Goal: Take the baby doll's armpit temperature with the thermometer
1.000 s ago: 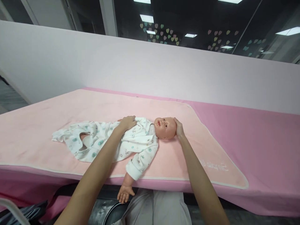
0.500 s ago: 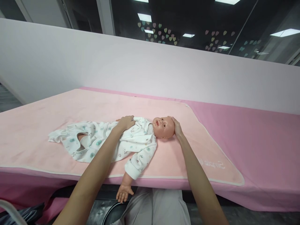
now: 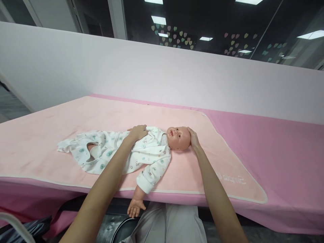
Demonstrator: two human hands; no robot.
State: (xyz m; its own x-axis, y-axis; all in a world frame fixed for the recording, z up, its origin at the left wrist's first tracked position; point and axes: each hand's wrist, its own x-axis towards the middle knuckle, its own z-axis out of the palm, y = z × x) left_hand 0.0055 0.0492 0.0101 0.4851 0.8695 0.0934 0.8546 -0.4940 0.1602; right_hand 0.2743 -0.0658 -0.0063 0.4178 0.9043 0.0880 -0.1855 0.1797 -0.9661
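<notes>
A baby doll point(image 3: 178, 139) lies on its back, its head to the right and its face tilted toward me. It wears a white long-sleeved romper point(image 3: 149, 153) with small green and grey prints; a gap in the cloth shows part of a leg. My left hand point(image 3: 139, 132) rests flat on the doll's belly, fingers hidden in part along the far side. Against the crown of the head lies my right hand point(image 3: 193, 137), open, with its fingers along the top. The doll's near arm hangs its bare hand point(image 3: 136, 207) over the table edge.
Under the doll is a peach mat point(image 3: 76, 111) with white edging, spread over a pink-covered table point(image 3: 286, 162). A white partition point(image 3: 162, 77) stands behind, below dark glass with heart stickers. My legs point(image 3: 177, 222) and a black round rim point(image 3: 121, 229) are below the edge.
The whole view has shifted slightly, so everything appears a little further right. Both hands stay in place on the doll, which has not visibly moved on the mat.
</notes>
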